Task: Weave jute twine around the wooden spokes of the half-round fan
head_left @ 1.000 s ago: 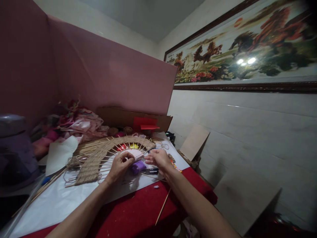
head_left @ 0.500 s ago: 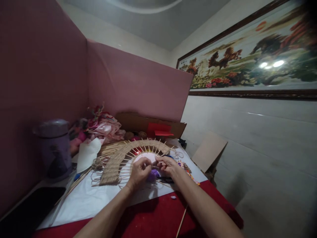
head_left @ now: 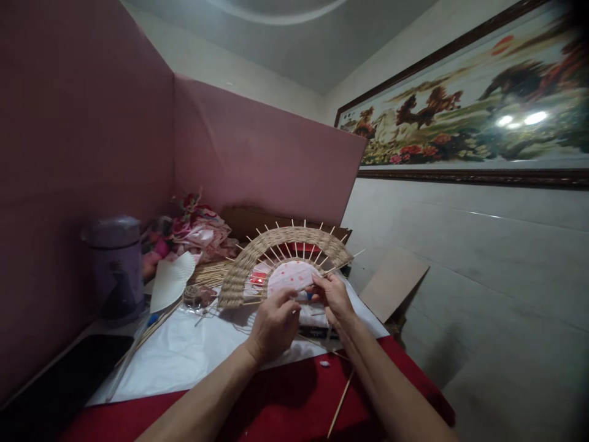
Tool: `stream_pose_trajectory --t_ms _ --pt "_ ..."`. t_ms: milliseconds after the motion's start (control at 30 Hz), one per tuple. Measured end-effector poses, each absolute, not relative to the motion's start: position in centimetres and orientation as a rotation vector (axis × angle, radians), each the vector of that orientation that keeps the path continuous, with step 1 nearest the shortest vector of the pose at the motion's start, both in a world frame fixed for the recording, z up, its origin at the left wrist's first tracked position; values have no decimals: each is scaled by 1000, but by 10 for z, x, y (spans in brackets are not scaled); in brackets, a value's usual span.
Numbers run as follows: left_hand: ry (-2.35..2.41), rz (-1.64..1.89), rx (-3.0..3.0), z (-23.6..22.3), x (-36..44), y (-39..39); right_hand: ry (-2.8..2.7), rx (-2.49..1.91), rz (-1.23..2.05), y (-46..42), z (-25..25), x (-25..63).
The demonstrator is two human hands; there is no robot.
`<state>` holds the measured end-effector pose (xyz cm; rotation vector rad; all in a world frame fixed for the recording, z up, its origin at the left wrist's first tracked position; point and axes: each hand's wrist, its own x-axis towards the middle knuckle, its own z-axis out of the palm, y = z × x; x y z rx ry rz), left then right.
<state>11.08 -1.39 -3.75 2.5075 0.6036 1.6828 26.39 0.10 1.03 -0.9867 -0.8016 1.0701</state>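
A half-round woven fan (head_left: 286,237), made of tan cord over thin radiating sticks, is tilted up before me. Its centre is a pink cloth half-disc (head_left: 292,276) with red spots. My right hand (head_left: 335,299) pinches the fan at the right end of this centre, beside the last sticks. Against the lower edge of the half-disc, my left hand (head_left: 277,320) has its fingers curled together; what lies between the fingertips is hidden.
On the left stand a purple cup (head_left: 115,270) and a dark flat slab (head_left: 69,374). Behind are a white pleated piece (head_left: 172,282), bundled sticks (head_left: 211,273) and pink fabric (head_left: 202,230). A loose stick (head_left: 340,405) lies on the red cloth (head_left: 285,408). A board (head_left: 396,285) leans at the right wall.
The fan has been raised and tilted up, shifting right, so its pink centre shows more fully. My right hand has moved up and right; my left hand sits slightly further right. The view has shifted slightly.
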Motion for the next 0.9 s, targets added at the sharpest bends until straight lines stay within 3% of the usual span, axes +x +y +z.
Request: stream_pose_trajectory --t_ms 167,400,600,733,900 --pt "727 1845 2510 -34 107 -16 -764 -914 944 -10 17 283" --pt "1532 1932 2081 -24 83 14 -716 -840 807 -24 28 311" --pt "2083 1379 1898 -3 35 51 -677 -822 702 -34 40 338" --pt "2106 934 1969 0 -1 57 -593 -790 652 -40 46 355" --pt "2040 842 2052 -12 -16 43 -531 -728 666 -43 54 361"
